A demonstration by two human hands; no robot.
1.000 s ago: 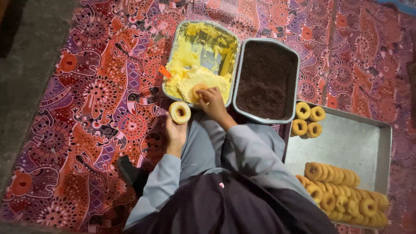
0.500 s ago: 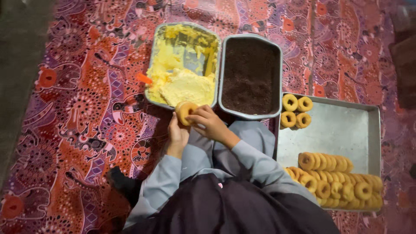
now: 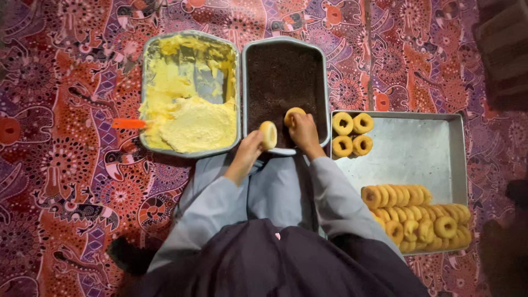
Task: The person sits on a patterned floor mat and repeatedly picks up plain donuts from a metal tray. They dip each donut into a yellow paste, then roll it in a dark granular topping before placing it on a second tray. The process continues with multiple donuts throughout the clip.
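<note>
ring cookies point(image 3: 268, 135) held over dark crumb tray point(image 3: 284, 71).

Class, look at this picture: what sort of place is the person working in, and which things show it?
Probably a home floor used for making sweets: a patterned cloth underneath, a tin of yellow cream, and a metal tray of ring pastries.

Floor covered edge to edge by a patterned cloth point(image 3: 66, 165) printed in red, orange, purple and pink, with dotted circles, floral medallions and animal-like figures. The cloth lies flat, with slight creases toward its left edge. Light is warm and falls mainly on the centre; the right edge and the lower right corner sink into shadow. A dark, blurred object point(image 3: 503, 49) sits at the upper right corner, its kind not discernible
</note>
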